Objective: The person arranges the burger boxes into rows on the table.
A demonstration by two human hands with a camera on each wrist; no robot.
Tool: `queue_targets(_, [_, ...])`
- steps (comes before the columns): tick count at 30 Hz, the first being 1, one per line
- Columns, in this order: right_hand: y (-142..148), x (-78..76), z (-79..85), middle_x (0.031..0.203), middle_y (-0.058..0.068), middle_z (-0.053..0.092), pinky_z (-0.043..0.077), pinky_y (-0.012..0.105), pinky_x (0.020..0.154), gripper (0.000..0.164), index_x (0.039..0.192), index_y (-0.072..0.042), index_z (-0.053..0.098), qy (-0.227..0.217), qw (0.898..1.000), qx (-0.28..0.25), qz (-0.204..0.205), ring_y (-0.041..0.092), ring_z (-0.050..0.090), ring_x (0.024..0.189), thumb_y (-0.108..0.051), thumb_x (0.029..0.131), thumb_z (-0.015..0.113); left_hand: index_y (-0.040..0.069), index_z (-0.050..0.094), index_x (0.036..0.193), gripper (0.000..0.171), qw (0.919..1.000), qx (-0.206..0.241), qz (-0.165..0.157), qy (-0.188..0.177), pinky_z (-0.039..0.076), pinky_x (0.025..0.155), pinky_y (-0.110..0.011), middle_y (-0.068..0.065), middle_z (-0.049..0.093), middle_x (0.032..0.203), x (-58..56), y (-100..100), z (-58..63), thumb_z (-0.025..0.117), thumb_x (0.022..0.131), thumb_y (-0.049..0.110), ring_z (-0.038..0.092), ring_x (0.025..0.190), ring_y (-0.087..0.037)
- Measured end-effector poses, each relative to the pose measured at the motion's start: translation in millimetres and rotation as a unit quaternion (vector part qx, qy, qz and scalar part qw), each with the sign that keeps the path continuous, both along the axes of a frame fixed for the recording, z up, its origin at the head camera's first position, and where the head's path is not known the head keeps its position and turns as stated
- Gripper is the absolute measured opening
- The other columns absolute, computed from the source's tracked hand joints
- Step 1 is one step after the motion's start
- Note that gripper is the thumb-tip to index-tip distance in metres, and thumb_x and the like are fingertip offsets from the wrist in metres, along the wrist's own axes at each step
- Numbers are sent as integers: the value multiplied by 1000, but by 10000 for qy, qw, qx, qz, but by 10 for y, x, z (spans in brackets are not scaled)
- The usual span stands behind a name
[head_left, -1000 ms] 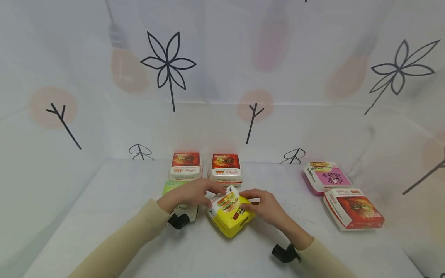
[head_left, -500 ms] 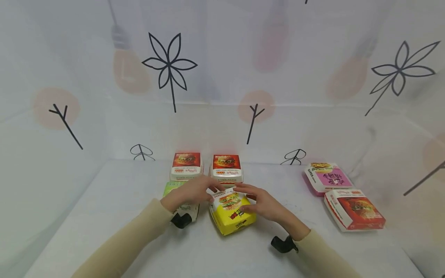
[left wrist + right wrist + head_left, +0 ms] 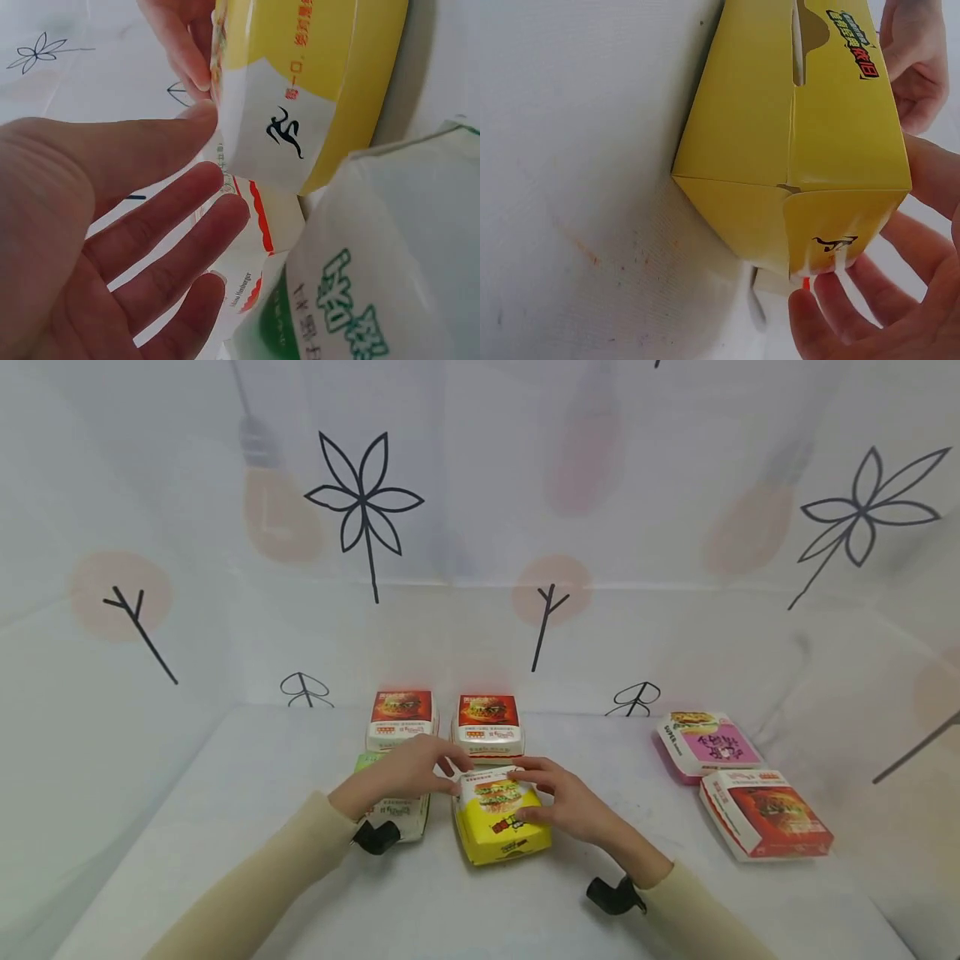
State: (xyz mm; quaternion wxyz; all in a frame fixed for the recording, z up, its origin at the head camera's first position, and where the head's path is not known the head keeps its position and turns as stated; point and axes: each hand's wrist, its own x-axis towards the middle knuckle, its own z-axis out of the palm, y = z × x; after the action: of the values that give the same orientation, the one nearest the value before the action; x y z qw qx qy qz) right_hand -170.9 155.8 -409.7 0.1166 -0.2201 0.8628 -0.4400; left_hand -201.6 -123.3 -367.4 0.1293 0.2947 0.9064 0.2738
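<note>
A yellow and white burger box (image 3: 498, 827) lies on the white table between my two hands. My left hand (image 3: 408, 768) is at its back left corner, thumb tip right at the box edge; in the left wrist view the other fingers (image 3: 180, 277) are spread and loose. At the opposite side, my right hand (image 3: 566, 802) touches the box with thumb and fingertips, the fingers (image 3: 847, 300) loosely bent along its end in the right wrist view. Beneath my left forearm and hand sits a green and white burger box (image 3: 405, 818), partly hidden.
Two red and white burger boxes (image 3: 402, 714) stand side by side behind. Over on the right, a pink and white box (image 3: 712, 745) sits just behind another red box (image 3: 772, 817). A white patterned cloth (image 3: 450, 643) rises at the back.
The yellow box has turned from a slanted position to nearly straight, behind it the two red boxes. My left hand has drawn slightly left; my right hand has stayed at the box.
</note>
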Motion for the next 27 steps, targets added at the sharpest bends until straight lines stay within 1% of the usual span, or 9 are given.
queue_targets(4, [-12,14,-18,154,7,40,31,65,108,54,137,-15,61,5,10000,-15,-64,38,33,141,-26,87,77,21,71,119,33,10000,-49,-11,31,54,81,-29,10,68,111,82,-19,29,79,87,20,64,99,-13])
queue_targets(9, [-17,21,-40,154,7,40,30,65,108,55,138,-14,61,127,9999,10,-101,38,33,142,-27,87,78,22,72,118,33,9996,-174,-177,98,53,77,-27,10,68,112,228,-1,53,80,86,23,64,96,-12])
queue_targets(12, [-8,22,-44,154,9,40,31,64,108,56,139,-12,60,220,9997,26,-95,39,34,141,-27,87,77,23,72,119,34,9992,-306,-231,146,52,76,-26,10,68,116,289,18,56,80,86,26,64,97,-13])
queue_targets(15, [-11,32,-34,153,10,41,33,64,107,57,139,-12,60,294,9994,129,-135,39,35,140,-28,87,77,24,73,120,36,9989,-391,-219,133,53,78,-27,9,67,119,320,25,52,80,85,28,64,99,-15])
queue_targets(18, [-20,43,-19,152,9,42,35,63,107,57,139,-12,60,328,9991,205,-186,38,36,140,-29,87,77,24,72,123,39,9986,-447,-248,148,53,85,-32,8,65,125,338,30,48,80,85,30,64,104,-17])
queue_targets(21, [-23,53,-9,151,9,43,36,63,106,57,139,-13,60,347,9989,234,-210,37,37,139,-31,87,76,24,70,127,44,9976,-548,-322,287,52,90,-36,7,61,129,361,43,30,80,85,32,61,108,-17])
queue_targets(24, [-11,62,-14,150,9,45,36,63,105,50,137,-14,62,394,9985,262,-276,37,39,138,-33,92,71,23,68,129,48,9967,-580,-391,406,51,92,-37,6,58,131,389,70,6,81,84,34,58,109,-17])
queue_targets(27, [4,74,-23,148,7,46,37,63,105,43,135,-15,63,415,9981,284,-359,36,40,137,-34,97,65,24,68,130,52,9961,-628,-404,472,51,90,-36,6,55,130,415,99,-12,82,82,37,57,109,-18])
